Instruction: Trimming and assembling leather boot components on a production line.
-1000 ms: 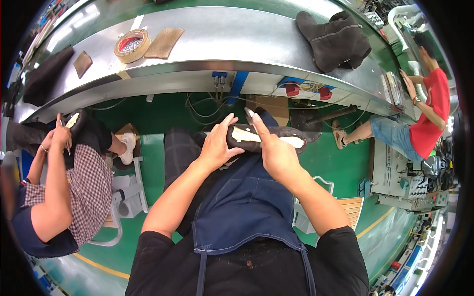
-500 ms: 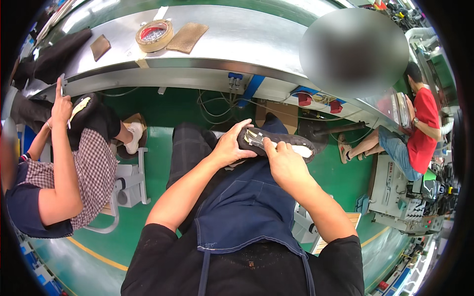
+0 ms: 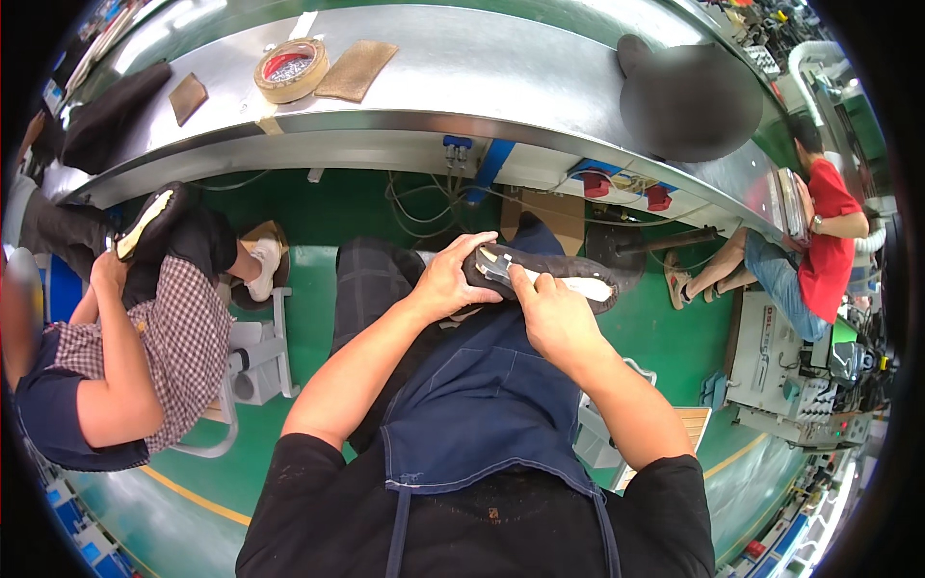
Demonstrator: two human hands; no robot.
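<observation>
A black shoe upper (image 3: pixel 570 267), bottom side up with a white strip along its underside, lies across my lap over the blue apron (image 3: pixel 482 409). My left hand (image 3: pixel 453 279) grips its left end, thumb along the near edge and fingers on the far side. My right hand (image 3: pixel 557 313) is closed with the index finger pointing onto the underside. Under that fingertip is a small silver tool (image 3: pixel 493 269), pressed against the shoe near my left hand; its exact kind is hidden by the fingers.
Ahead runs a metal bench (image 3: pixel 482 58) with a tape roll (image 3: pixel 291 70) and brown abrasive-looking pads (image 3: pixel 356 69). Cables (image 3: pixel 424 207) hang below it. To the left a co-worker holds a similar black shoe (image 3: pixel 154 222); at the right sits a person in a red shirt (image 3: pixel 833 241).
My right hand has shifted slightly left along the shoe's underside with the tool; my left hand keeps its grip. The left co-worker's raised hand has come down to their shoe.
</observation>
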